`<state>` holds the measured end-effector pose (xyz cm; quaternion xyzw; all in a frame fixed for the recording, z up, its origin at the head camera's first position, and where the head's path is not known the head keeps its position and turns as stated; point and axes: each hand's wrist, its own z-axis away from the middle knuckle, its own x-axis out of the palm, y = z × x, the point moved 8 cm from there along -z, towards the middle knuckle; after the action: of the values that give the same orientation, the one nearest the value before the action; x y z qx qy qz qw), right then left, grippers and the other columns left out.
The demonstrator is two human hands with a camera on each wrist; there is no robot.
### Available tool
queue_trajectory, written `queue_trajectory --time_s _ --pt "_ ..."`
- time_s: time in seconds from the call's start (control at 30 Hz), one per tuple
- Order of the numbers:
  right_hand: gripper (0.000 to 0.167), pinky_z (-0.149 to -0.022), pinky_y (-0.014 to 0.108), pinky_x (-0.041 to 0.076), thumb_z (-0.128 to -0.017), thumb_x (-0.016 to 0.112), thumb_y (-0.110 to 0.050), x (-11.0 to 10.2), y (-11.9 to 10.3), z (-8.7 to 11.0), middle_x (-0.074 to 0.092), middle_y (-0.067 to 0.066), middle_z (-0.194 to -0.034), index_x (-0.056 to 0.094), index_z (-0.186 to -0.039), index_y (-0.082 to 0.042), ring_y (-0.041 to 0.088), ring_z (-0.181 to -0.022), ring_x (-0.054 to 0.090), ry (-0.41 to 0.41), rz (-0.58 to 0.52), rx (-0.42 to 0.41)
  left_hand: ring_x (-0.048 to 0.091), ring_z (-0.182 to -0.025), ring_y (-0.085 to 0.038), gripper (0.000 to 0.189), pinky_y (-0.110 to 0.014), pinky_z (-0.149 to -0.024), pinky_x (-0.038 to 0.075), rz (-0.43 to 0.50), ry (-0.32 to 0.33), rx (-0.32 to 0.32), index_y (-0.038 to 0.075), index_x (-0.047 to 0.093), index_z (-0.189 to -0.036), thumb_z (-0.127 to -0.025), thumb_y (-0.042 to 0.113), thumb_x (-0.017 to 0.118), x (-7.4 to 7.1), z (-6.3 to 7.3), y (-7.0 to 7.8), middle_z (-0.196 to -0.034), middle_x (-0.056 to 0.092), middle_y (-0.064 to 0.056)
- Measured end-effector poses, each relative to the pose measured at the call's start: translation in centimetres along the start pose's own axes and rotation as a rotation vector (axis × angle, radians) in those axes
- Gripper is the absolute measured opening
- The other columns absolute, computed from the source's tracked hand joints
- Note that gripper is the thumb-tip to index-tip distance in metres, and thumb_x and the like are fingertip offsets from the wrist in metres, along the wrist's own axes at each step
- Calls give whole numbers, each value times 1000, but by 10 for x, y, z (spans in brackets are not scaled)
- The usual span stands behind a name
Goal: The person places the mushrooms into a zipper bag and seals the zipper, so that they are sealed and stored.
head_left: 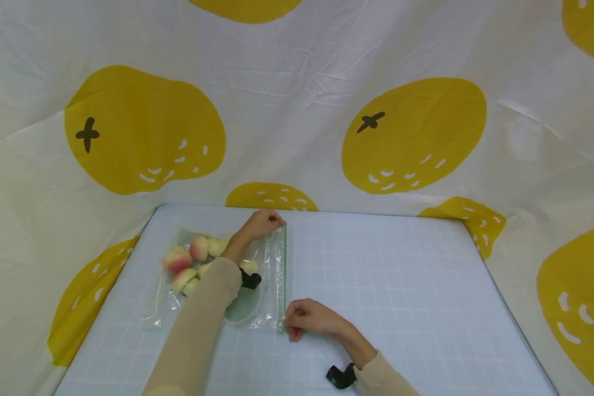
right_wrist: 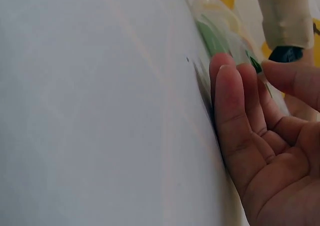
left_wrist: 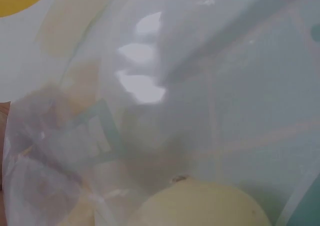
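A clear zip bag with a green closure strip lies flat on the left part of the table. Inside are several pale yellow fruits, some blushed pink, and a round pale green patch shows near its lower middle. My left hand reaches across the bag and pinches the far end of the strip. At the strip's near end, my right hand pinches the green corner between thumb and fingers. Through the filmy plastic in the left wrist view, one yellow fruit appears close up.
The pale blue checked table reaches to a curtain printed with large yellow fruit, which hangs behind and at both sides. A black wrist device sits at my right cuff, another at my left.
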<state>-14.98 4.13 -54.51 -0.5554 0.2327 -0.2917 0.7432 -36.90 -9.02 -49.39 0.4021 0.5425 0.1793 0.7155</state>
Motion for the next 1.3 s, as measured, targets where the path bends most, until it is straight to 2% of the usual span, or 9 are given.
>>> queue_trajectory --time_s 0.2,0.3,0.43,0.63,1.0,1.13,1.3 --pt "14 -66 41 59 -98 62 -8 4 0 3 69 19 -77 63 -91 3 39 -71 70 -38 -1 4 62 -104 -23 20 -40 -91 51 5 -5 7 9 75 -107 -100 24 63 4 1 1 -110 70 -4" --pt "15 -64 42 59 -98 62 -8 7 -1 4 68 18 -77 64 -91 5 41 -71 69 -50 14 3 62 -100 -22 21 -39 -90 51 -5 -20 6 9 75 -107 -100 23 62 6 1 2 -108 70 -4" --pt "17 -60 39 58 -98 62 -9 9 0 6 68 17 -77 64 -92 7 30 -65 69 -60 23 19 62 -99 -23 21 -40 -90 51 -29 -42 8 7 75 -107 -100 21 61 10 2 3 -107 71 -5" --pt "16 -55 31 56 -99 62 -10 12 3 8 70 14 -76 64 -92 4 18 -58 66 -75 14 41 61 -102 -22 20 -38 -92 50 -77 -66 -21 7 74 -107 -100 21 62 20 -3 -5 -107 70 -4" --pt "17 -50 30 56 -98 62 -12 14 2 8 72 16 -76 66 -92 4 16 -54 65 -83 50 34 59 -93 -21 20 -38 -87 49 -223 -82 -66 7 74 -103 -99 23 63 32 -3 -7 -103 69 -4" --pt "17 -49 30 55 -98 62 -12 14 3 8 72 16 -76 67 -92 3 16 -53 65 -84 57 38 59 -89 -20 20 -38 -84 49 -270 -87 -51 8 73 -102 -100 24 63 34 -4 -6 -101 68 -4" --pt "18 -47 27 53 -98 62 -13 11 3 8 73 15 -77 68 -92 3 17 -53 66 -62 77 33 57 -87 -20 21 -37 -83 48 -274 -87 -41 9 73 -103 -100 27 62 32 -4 -3 -102 68 -3"
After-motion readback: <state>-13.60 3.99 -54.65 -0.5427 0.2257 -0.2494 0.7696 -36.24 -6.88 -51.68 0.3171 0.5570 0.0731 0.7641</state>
